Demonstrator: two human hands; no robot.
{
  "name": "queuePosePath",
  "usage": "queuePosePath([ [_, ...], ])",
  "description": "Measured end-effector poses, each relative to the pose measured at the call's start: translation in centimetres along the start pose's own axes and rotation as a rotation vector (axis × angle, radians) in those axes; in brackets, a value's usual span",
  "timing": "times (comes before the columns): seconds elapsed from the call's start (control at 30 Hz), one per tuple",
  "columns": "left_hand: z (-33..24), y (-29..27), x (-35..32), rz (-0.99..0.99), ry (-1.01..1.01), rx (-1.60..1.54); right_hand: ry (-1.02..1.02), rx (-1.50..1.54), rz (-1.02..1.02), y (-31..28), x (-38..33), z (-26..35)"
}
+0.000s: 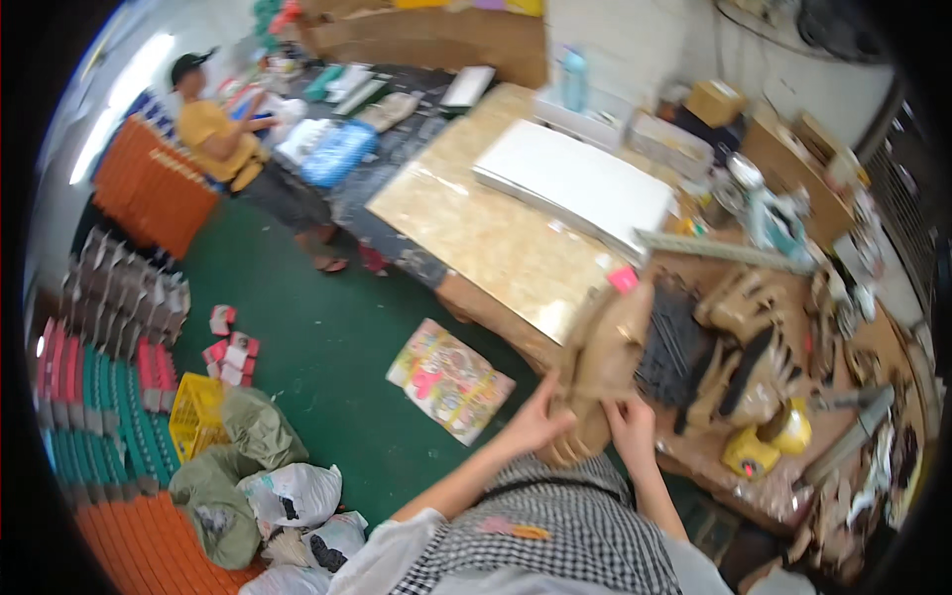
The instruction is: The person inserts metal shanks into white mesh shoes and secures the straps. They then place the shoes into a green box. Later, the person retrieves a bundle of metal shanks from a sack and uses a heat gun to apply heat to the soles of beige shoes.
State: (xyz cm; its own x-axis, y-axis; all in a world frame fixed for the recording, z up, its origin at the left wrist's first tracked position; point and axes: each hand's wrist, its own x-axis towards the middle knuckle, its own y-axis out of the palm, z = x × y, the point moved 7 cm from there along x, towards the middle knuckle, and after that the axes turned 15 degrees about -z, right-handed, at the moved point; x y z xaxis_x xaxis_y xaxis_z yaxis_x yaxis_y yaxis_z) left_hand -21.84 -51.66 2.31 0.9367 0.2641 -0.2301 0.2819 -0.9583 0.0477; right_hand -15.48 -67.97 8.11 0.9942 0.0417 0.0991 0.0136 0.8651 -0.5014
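Note:
In front of my apron I hold up a tan, glossy, shoe-shaped piece (605, 337), long and slightly blurred. Slots or straps show at its lower end, but I cannot tell whether it is one piece or a stacked pair. My left hand (540, 418) is closed on its left edge. On the lower right edge, my right hand (632, 424) pinches it, some fingers hidden behind. Just right of it, a bundle of dark grey strips (672, 347) lies on the brown workbench (684, 458). Similar tan shoe-shaped pieces (749, 377), some with black parts, lie farther right.
A pale tabletop (446, 188) bears a white stack of boards (575, 178). Yellow tools (751, 451) and clutter crowd the bench. A patterned sheet (451, 380) lies on the green floor; bags (293, 493) and a yellow crate (195, 416) stand left. A person (223, 149) works far left.

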Motion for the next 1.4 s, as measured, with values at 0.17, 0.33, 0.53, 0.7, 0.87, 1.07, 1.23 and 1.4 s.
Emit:
queuePosePath([
  [0.17, 0.4, -0.4, 4.7, -0.129, -0.324, -0.201, 0.054, 0.033, -0.034, 0.4, 5.2, 1.5],
  [0.33, 2.3, -0.1, 8.7, -0.074, -0.29, -0.057, 0.132, 0.122, -0.111, -0.3, 8.4, -2.2],
  [0.53, 1.3, -0.8, 10.0, -0.037, -0.443, -0.107, 0.311, 0.349, -0.287, -5.8, 10.5, -7.7],
  [0.7, 1.4, -1.5, 12.4, -0.001, -0.55, -0.19, 0.245, 0.386, -0.517, -13.0, 12.4, -13.4],
  [0.87, -1.1, 1.4, 14.2, -0.019, -0.639, -0.286, 0.251, 0.277, -0.689, -18.7, 18.9, -19.6],
  [1.07, -0.1, 0.2, 16.8, -0.005, -0.59, -0.303, 0.141, -0.039, -0.805, -16.8, 19.2, -18.4],
  [1.23, 1.3, -2.4, 19.9, -0.029, -0.575, -0.273, 0.25, -0.065, -0.677, -10.7, 16.3, -13.9],
  [1.4, 0.7, -4.7, 24.5, 0.055, -0.61, -0.113, 0.466, 0.401, -0.274, 2.1, 16.1, -12.5],
])
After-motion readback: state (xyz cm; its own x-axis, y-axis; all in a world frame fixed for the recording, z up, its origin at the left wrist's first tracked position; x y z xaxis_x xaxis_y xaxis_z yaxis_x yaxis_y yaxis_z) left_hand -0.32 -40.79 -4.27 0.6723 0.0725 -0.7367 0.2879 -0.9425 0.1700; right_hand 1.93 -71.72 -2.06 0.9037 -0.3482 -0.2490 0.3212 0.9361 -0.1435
